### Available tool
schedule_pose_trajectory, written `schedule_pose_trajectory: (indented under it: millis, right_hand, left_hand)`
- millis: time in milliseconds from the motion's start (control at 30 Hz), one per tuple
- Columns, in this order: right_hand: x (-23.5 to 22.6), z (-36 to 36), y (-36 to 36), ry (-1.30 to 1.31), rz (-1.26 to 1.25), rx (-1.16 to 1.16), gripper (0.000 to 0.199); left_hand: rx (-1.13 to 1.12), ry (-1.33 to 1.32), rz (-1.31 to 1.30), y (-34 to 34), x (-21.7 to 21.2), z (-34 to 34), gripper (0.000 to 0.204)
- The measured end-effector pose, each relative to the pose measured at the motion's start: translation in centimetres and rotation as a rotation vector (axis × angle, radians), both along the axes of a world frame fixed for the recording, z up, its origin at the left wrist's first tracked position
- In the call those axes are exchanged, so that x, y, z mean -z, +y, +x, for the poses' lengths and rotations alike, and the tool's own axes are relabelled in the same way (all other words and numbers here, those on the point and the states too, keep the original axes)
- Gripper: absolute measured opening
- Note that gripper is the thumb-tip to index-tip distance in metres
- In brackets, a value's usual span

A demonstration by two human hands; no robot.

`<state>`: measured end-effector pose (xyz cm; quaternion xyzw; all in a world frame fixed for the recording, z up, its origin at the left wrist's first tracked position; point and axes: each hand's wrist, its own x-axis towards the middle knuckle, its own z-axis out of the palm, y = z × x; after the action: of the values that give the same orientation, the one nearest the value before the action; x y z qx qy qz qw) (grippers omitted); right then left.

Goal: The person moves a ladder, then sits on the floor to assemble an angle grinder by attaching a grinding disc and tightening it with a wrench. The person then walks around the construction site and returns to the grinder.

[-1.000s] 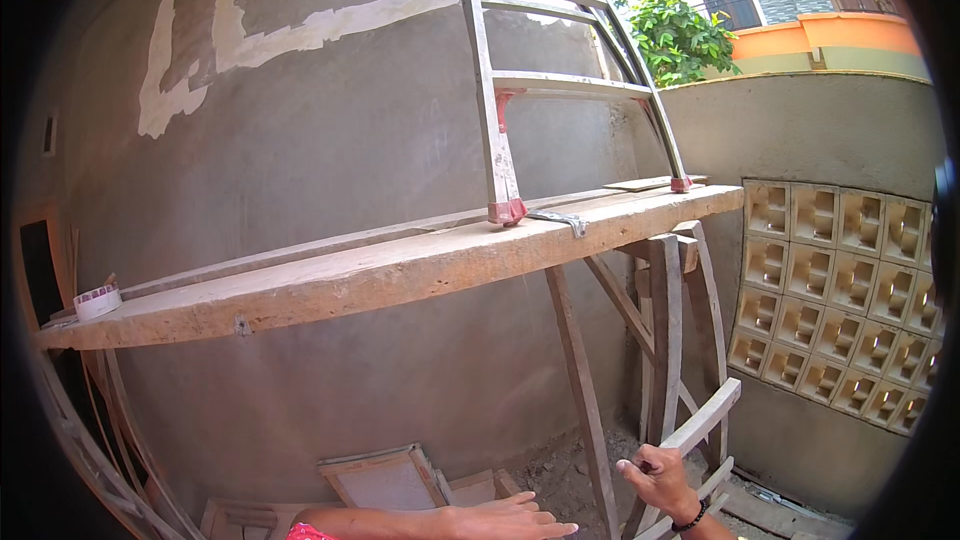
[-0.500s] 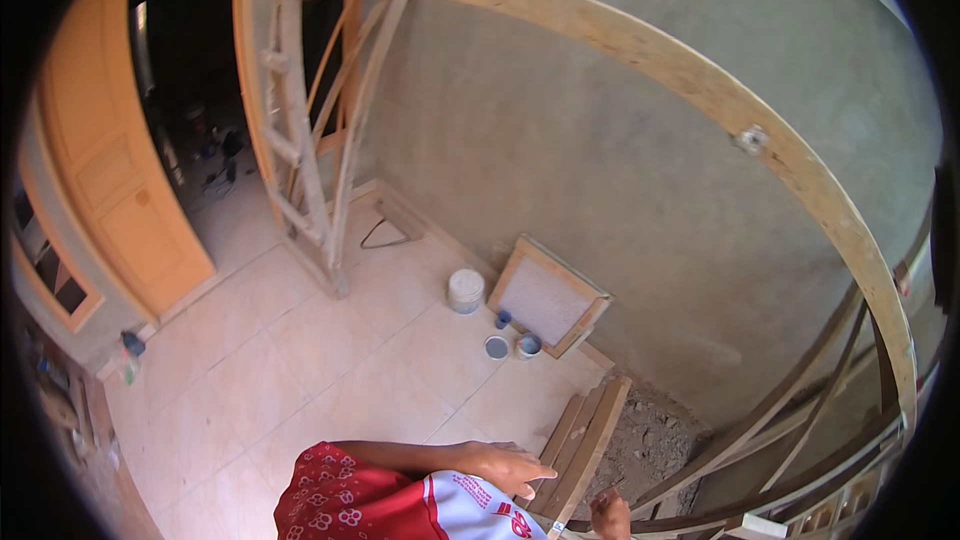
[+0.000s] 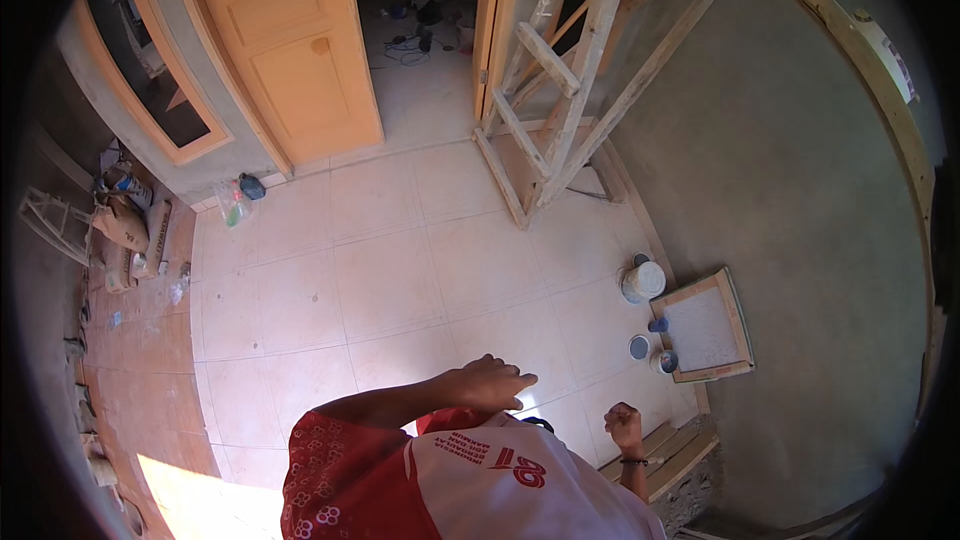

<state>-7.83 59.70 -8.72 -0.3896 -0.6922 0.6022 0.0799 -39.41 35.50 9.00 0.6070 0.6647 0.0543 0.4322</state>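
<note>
My left hand (image 3: 490,385) is held in front of my red and white shirt, its fingers partly stretched and apart, with nothing seen in it. To its right, my right hand (image 3: 624,425) is raised with curled fingers and a dark band on the wrist. Whatever those fingers may hold is hidden. Stacked wooden planks (image 3: 680,455) lie close beside the right forearm. Farther off by the wall stand a white bucket (image 3: 648,281), a small blue cup (image 3: 658,325), an open paint can (image 3: 665,362) and a round grey lid (image 3: 640,347).
A wood-framed panel (image 3: 705,328) leans against the grey wall (image 3: 800,220). A wooden trestle (image 3: 560,80) stands near the doorway, right of the orange door (image 3: 290,50). Sacks (image 3: 122,225) and clutter line the left side. A plastic bag (image 3: 233,204) lies by the door wall.
The view has turned left, so the door, trestle and buckets appear farther right. My right hand has come up from beside the planks; my left hand remains before my shirt.
</note>
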Motion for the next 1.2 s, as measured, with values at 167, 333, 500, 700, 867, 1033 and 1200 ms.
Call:
schedule_pose_trajectory:
  millis: [167, 333, 500, 700, 867, 1033, 1200]
  right_hand:
    - [3.0, -5.0, 1.5, -0.365, -0.236, 0.133, 0.010]
    - [6.9, -7.2, 2.3, -0.724, -0.398, 0.172, 0.011]
    - [9.4, -19.9, 6.6, -0.785, -0.443, 0.180, 0.016]
    - [11.1, -48.9, 14.1, -0.372, -0.235, 0.107, 0.022]
    - [7.9, -76.7, 16.8, -0.143, 0.385, -0.450, 0.027]
    - [2.2, -98.5, 12.5, -0.171, 0.078, -0.550, 0.021]
    - [5.8, -105.7, 10.4, -0.335, -0.076, -0.493, 0.020]
  left_hand:
    - [-0.319, 0.161, 0.078, -4.9, 2.7, -9.7, 0.057]
    - [-0.467, -0.190, 0.153, -3.9, 0.1, -18.3, 0.050]
    - [-0.597, -0.252, 0.264, -2.0, 6.6, -28.2, 0.052]
    - [-1.226, -0.108, 0.113, -5.4, 19.5, -43.4, 0.051]
    - [-2.438, -0.674, 0.119, -18.0, 30.4, -47.6, 0.042]
    - [-2.807, -0.658, -0.358, -24.0, 33.3, -44.9, 0.031]
    - [-2.658, -0.954, -0.340, -23.4, 37.2, -49.7, 0.032]
